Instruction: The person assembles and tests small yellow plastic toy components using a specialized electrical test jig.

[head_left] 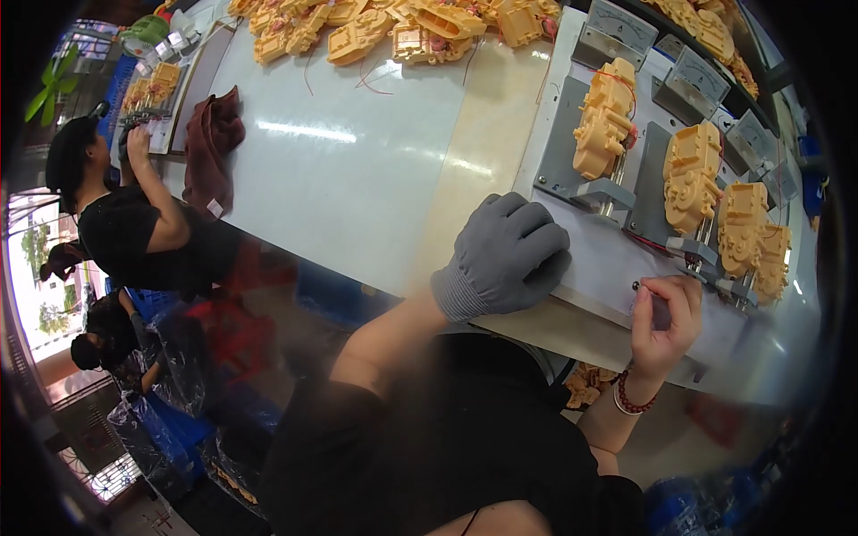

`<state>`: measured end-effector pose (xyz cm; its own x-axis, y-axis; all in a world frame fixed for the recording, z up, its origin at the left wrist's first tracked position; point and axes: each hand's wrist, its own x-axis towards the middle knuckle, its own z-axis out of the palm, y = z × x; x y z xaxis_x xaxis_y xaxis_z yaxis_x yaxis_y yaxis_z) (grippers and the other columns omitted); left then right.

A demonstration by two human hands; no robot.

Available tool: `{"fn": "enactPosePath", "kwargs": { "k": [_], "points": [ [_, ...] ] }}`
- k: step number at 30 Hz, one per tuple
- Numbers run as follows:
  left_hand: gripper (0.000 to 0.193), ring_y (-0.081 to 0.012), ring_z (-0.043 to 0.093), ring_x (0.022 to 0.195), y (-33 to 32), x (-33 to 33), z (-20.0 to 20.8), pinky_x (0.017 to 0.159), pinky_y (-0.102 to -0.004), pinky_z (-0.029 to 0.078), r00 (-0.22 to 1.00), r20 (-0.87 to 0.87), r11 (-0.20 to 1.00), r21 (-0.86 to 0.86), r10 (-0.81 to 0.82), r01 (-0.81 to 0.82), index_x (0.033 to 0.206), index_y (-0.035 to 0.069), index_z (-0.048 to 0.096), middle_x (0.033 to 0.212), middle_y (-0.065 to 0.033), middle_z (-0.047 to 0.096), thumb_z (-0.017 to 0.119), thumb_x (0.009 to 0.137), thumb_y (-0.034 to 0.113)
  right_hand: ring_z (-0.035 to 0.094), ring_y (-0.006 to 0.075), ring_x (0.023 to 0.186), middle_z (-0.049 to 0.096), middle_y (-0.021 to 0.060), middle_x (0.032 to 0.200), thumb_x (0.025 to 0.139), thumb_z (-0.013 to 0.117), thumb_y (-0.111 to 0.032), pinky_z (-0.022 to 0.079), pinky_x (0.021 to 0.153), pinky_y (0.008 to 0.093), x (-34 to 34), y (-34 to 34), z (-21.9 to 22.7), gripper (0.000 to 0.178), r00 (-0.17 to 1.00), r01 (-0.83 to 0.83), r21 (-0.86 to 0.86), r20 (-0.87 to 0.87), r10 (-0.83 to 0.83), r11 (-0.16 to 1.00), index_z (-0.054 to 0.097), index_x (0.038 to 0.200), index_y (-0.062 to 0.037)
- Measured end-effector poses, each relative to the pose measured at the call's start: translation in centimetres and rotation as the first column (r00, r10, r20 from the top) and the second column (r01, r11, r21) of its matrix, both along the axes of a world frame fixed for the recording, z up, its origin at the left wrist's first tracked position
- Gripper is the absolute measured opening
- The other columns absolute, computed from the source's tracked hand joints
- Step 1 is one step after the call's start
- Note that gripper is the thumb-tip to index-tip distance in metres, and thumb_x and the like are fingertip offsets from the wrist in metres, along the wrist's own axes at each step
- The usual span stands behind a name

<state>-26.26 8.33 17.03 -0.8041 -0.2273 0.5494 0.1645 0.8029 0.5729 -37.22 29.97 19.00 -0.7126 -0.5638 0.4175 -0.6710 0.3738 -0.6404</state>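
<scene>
My left hand (511, 256), in a grey knit glove, is curled closed over the near-left edge of a white test board (585, 259); its palm side is hidden. My bare right hand (668, 323), with a beaded bracelet at the wrist, is bent, thumb and fingertips together at a small dark round knob (636, 286) by the board's front. Beyond my hands, yellow plastic gearbox housings (605, 121) sit on grey fixture plates with metal clamps. One more such housing (692, 179) stands in the middle, and others are at the right.
Analog dial meters (617, 34) line the back of the board. Yellow housings with thin red wires (438, 36) are heaped along the table's far side. A brown cloth (213, 143) lies at the table's left edge, near a person (125, 205) working at another fixture.
</scene>
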Motion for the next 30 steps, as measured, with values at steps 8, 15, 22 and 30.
{"fn": "enactPosePath", "kwargs": {
  "k": [8, 15, 22, 30],
  "points": [
    [0.018, -0.0271, 0.056, 0.08, -1.3, 0.5, 2.1, 0.073, -0.037, 0.046, 0.956, 0.264, 0.992, 0.064, -0.126, 0.113, 0.091, 0.011, 0.066, 0.084, -0.0058, 0.057, 0.073, 0.075, 0.009, 0.056, 0.0254, 0.077, 0.061, 0.0107, 0.082, 0.073, 0.069, -0.001, 0.046, 0.071, 0.0328, 0.0, 0.2, 0.5, 0.012, 1.0, -0.012, 0.024, 0.014, 0.012, 1.0, 0.066, 0.085, -0.0002],
    [0.02, -0.0285, 0.058, 0.082, -1.1, 0.2, 2.6, 0.074, -0.0384, 0.048, 0.927, 0.356, 0.991, 0.11, -0.115, 0.081, 0.095, 0.009, 0.065, 0.086, -0.0076, 0.059, 0.072, 0.076, 0.007, 0.056, 0.0267, 0.078, 0.061, 0.012, 0.083, 0.071, 0.068, -0.002, 0.045, 0.073, 0.0337, -0.2, 0.5, 0.7, 0.015, 0.998, -0.033, 0.017, 0.055, 0.032, 0.999, 0.066, 0.086, 0.0008],
    [0.018, -0.031, 0.058, 0.08, -0.6, 0.0, 2.9, 0.072, -0.0399, 0.048, 0.95, 0.308, 0.979, 0.201, -0.04, -0.024, 0.091, 0.008, 0.064, 0.087, -0.0094, 0.061, 0.071, 0.075, 0.005, 0.056, 0.0268, 0.078, 0.061, 0.0117, 0.083, 0.072, 0.068, -0.002, 0.045, 0.074, 0.034, -0.2, 0.3, 0.5, 0.014, 0.999, -0.019, 0.024, 0.041, 0.018, 1.0, 0.066, 0.086, 0.0007],
    [0.015, -0.0307, 0.058, 0.08, -0.5, 0.1, 2.7, 0.072, -0.0394, 0.048, 0.952, 0.303, 0.984, 0.176, -0.032, -0.023, 0.088, 0.008, 0.063, 0.086, -0.0092, 0.06, 0.071, 0.076, 0.006, 0.056, 0.0263, 0.079, 0.061, 0.0113, 0.084, 0.073, 0.068, -0.002, 0.046, 0.073, 0.0334, -0.2, 0.6, 0.2, 0.012, 1.0, -0.009, 0.029, 0.011, 0.008, 1.0, 0.066, 0.086, -0.0004]
  ]
}}
